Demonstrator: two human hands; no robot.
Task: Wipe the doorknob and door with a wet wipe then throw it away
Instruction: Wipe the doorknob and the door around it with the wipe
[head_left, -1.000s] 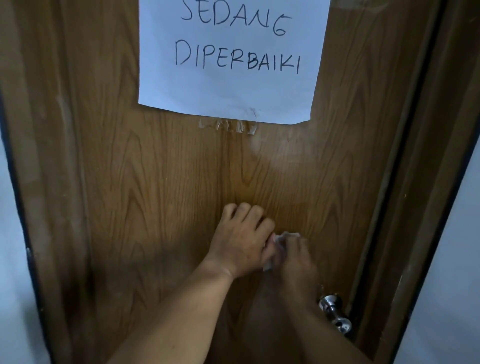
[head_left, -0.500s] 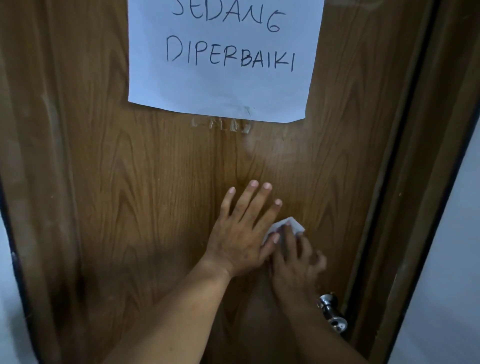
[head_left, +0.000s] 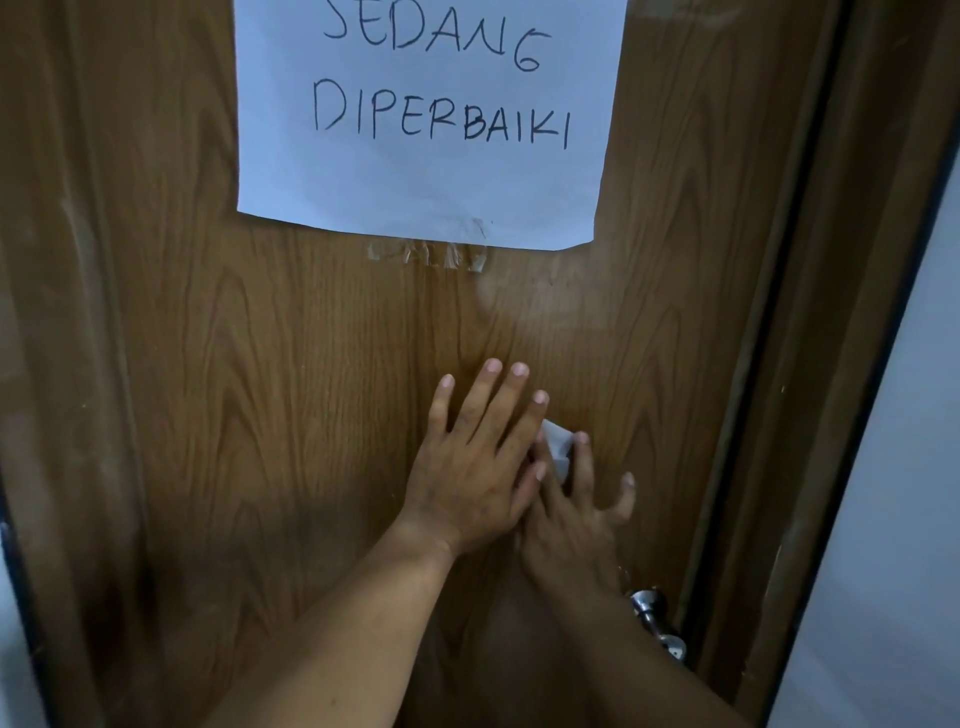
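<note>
On the door (head_left: 311, 415), right-hand fingers (head_left: 583, 463) pin the wipe (head_left: 558, 449).

- White paper sign (head_left: 426, 171) hanging across the top middle of the frame, carrying the handwritten dark words "SEDANG DIPERBAIKI", its top edge running out of view.
- Torn scraps of clear tape (head_left: 431, 255) clinging just below the sign's lower edge, slightly right of centre, crinkling and peeling.
- Brown right jamb (head_left: 810, 364) running down the right side of the frame, slanting inward toward the bottom.
- Pale right wall (head_left: 904, 493) filling the far right edge, just beyond the jamb.
- Brown left jamb (head_left: 52, 364) standing along the left edge.
- Pale wall sliver (head_left: 11, 665) showing at the lower left corner.
</note>
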